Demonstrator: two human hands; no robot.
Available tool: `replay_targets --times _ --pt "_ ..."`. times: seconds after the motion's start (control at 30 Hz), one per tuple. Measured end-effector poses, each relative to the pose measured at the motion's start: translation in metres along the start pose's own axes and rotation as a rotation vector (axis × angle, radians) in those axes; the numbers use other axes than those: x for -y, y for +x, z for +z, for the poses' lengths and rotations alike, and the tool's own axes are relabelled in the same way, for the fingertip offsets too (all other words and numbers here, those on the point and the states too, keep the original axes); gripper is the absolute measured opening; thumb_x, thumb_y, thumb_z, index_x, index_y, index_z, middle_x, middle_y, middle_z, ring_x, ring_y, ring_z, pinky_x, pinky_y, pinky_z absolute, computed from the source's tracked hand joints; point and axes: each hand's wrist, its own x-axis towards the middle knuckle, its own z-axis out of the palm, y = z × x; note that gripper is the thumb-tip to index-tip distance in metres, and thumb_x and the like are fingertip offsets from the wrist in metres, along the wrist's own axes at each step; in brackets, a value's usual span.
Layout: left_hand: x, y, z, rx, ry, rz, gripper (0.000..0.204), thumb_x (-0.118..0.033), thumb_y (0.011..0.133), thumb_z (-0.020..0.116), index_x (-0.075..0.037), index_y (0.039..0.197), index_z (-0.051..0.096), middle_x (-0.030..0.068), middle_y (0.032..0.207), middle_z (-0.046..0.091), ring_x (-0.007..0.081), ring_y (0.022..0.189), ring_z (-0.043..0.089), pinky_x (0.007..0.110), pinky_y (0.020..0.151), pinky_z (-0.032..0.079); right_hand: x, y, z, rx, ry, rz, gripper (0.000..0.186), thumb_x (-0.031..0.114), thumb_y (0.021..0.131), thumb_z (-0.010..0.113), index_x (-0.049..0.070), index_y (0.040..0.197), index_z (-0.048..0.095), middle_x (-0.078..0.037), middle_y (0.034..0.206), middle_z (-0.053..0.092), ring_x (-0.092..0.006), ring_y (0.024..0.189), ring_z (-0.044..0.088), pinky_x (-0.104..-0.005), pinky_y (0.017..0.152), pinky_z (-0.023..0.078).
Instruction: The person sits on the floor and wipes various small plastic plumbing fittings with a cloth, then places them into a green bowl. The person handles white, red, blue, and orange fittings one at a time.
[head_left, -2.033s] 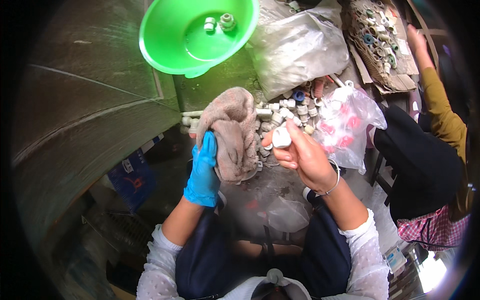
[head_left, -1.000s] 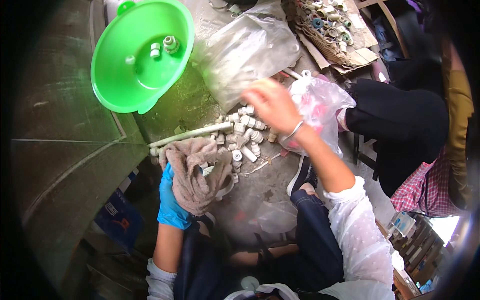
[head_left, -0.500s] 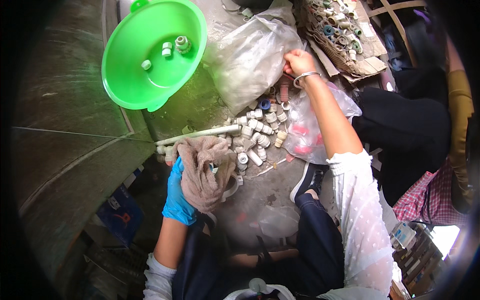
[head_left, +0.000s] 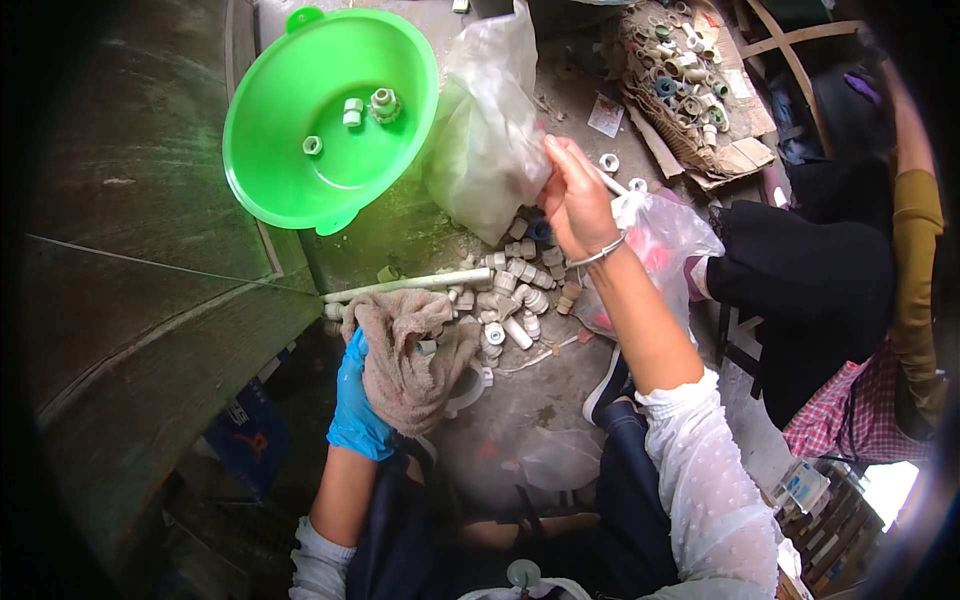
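Clutching beige terry cloth (head_left: 405, 387) in curled, blue-gloved left hand (head_left: 358, 405); pinching edge of translucent plastic bag (head_left: 487, 130) in nearly closed right hand (head_left: 583, 207), near white pipe fittings (head_left: 528, 271).

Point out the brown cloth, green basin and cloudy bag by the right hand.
Brown cloth (head_left: 404, 382), head view: lower folds.
Green basin (head_left: 349, 158), head view: bare inner bottom.
Cloudy bag (head_left: 487, 135), head view: middle surface.

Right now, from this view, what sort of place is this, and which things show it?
Probably a small workshop or sorting spot: a pile of pale pipe fittings lies on the floor, a few sit in a green basin, and others lie heaped on cardboard.
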Motion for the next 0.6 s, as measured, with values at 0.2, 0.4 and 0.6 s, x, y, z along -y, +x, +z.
replay_targets --times 0.2,0.4,0.6 --pt "-0.002 0.002 -0.004 0.043 -0.031 -0.015 0.039 -0.027 0.096 0.038 -0.009 0.130 0.041 0.0106 0.128 0.048 0.0259 0.115 0.047 0.037 0.098 0.039 0.001 0.020 -0.026 -0.013 -0.360 0.153 0.031 0.036 0.083 0.063 0.006 0.093 0.060 -0.002 0.086 0.061 -0.0113 0.076 0.059 -0.0271 0.068 0.050" --pt "-0.008 0.000 -0.002 0.031 0.001 -0.007 0.039 -0.028 0.096 0.035 -0.008 0.129 0.041 0.0105 0.128 0.047 0.0245 0.117 0.045 0.035 0.101 0.034 0.059 0.054 0.027 0.177 -0.633 -0.123 0.017 0.010 0.082 0.055 0.002 0.095 0.063 -0.001 0.081 0.061 -0.0075 0.069 0.055 -0.0225 0.061 0.045" --pt "-0.009 -0.002 0.011 0.051 0.050 0.053 0.036 -0.025 0.096 0.037 -0.008 0.127 0.041 0.0105 0.126 0.048 0.0235 0.115 0.046 0.034 0.099 0.036 0.115 0.089 0.086 0.416 -0.803 -0.580 0.025 0.008 0.083 0.052 0.005 0.107 0.059 -0.006 0.102 0.061 -0.0155 0.095 0.054 -0.0261 0.085 0.042"
